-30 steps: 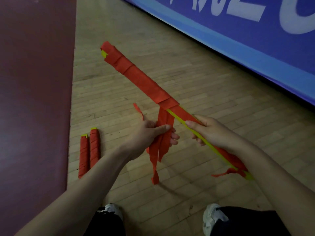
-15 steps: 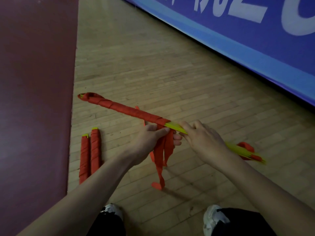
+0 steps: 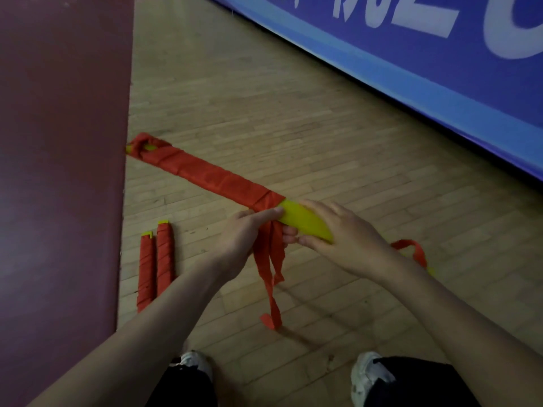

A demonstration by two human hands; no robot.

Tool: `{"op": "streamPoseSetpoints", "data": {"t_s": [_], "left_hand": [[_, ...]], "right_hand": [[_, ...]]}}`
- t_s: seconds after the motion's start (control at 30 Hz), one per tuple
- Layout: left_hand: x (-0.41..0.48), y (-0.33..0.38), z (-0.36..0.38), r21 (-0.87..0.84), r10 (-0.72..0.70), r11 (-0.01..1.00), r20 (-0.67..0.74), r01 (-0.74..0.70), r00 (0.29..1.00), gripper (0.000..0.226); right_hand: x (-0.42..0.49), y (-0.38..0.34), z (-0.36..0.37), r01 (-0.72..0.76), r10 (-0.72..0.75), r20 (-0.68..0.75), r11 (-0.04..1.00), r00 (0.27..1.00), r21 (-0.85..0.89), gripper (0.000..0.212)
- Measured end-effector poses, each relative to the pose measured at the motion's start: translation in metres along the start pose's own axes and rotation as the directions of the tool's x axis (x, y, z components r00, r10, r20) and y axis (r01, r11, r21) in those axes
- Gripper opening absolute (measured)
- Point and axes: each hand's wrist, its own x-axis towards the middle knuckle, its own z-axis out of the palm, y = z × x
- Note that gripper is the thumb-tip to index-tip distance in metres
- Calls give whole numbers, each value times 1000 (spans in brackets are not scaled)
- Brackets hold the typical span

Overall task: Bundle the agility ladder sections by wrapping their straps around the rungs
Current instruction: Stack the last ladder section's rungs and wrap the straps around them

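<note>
Both hands met at the middle of the ladder section, held low over the wooden floor (image 3: pixel 293 127). The left hand (image 3: pixel 244 236) gripped the loose red straps (image 3: pixel 269 259) just where the wrapping ended, its thumb pressed flat along the last turn of fabric. The right hand (image 3: pixel 343 233) grasped the bare yellow rungs (image 3: pixel 302 220), fingers curled over the top and the thumb against the near edge.

The stacked rungs ran as 1 long bar slanting from the right hand away to the left. Its far half was covered in red wrapping (image 3: pixel 205 174), and the far end lay at the edge of a maroon mat (image 3: pixel 58 171); whether it touched the floor could not be told. The strap tails hung from the left hand down toward the floor. Behind the right wrist, a further loop of red strap (image 3: pixel 411 249) showed near the bar's other end.

2 finished bundles (image 3: pixel 155 265), wound in red with yellow tips showing, lay side by side and touching on the floor beside the mat, left of the left forearm. A blue banner (image 3: pixel 411 69) with white letters ran along the far side. 2 pale shoes (image 3: pixel 367 374) appeared at the bottom.
</note>
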Motion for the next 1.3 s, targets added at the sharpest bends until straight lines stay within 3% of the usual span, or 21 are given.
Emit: {"op": "streamPoseSetpoints", "data": {"t_s": [0.13,0.27,0.4,0.47,0.57,0.73,1.1,1.2,1.3], "left_hand": [[-2,5,-1,81,58,994,111,-68,992,26],[-3,13,-1,104,120,985,194,-141,974,27],[-2,15,-3,74,129,986,227,-149,965,25],[-2,13,-4,91,147,981,219,-170,965,27],[1,8,-5,136,205,965,133,-222,970,31],[4,6,-7,131,131,982,54,-137,990,16],[1,2,0,15,-33,999,213,30,976,13],[0,4,-1,6,-92,996,246,93,965,19],[-2,6,-1,26,-117,993,244,114,963,27]], "right_hand": [[0,9,-31,-127,39,266,938,963,323,48],[-3,10,-40,-384,-49,561,680,826,625,39],[-6,11,-40,-396,-64,529,589,846,705,12],[-6,13,-39,-387,-57,507,577,860,720,9],[-5,16,-38,-380,-33,486,579,873,721,15],[-4,18,-36,-366,7,442,574,897,733,15],[2,23,-27,-324,59,389,673,919,665,6],[3,26,-22,-262,53,339,749,939,609,8],[3,27,-18,-147,51,225,888,973,435,3]]}}
